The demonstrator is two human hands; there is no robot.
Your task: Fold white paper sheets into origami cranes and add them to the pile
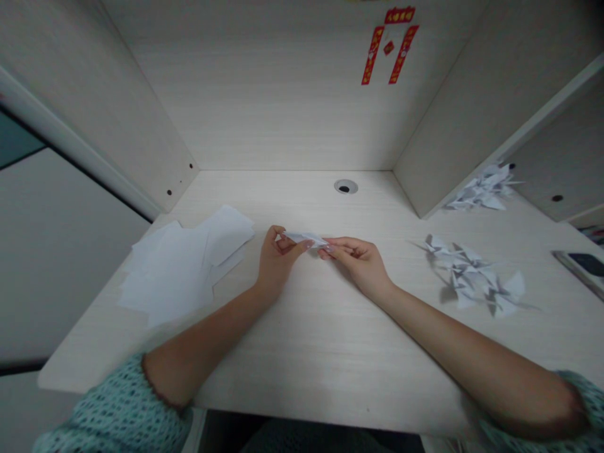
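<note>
A small folded piece of white paper (pixel 306 237) is held just above the desk, in the middle of the head view. My left hand (pixel 279 255) pinches its left end, the thumb lying along the lower edge. At the other end, the thumb and fingers of my right hand (pixel 353 257) are closed on the paper's tip. The fingers partly cover the folds. Left of my hands lies a loose spread of white paper sheets (pixel 174 270). To the right sits a group of folded paper cranes (pixel 465 270).
More folded paper cranes (pixel 486 187) are heaped beside the upright partition (pixel 453 126). A phone (pixel 582 267) lies at the right edge. The desk (pixel 302 358) has a round cable hole (pixel 346 187) near its back panel, which carries red paper decorations (pixel 372 55).
</note>
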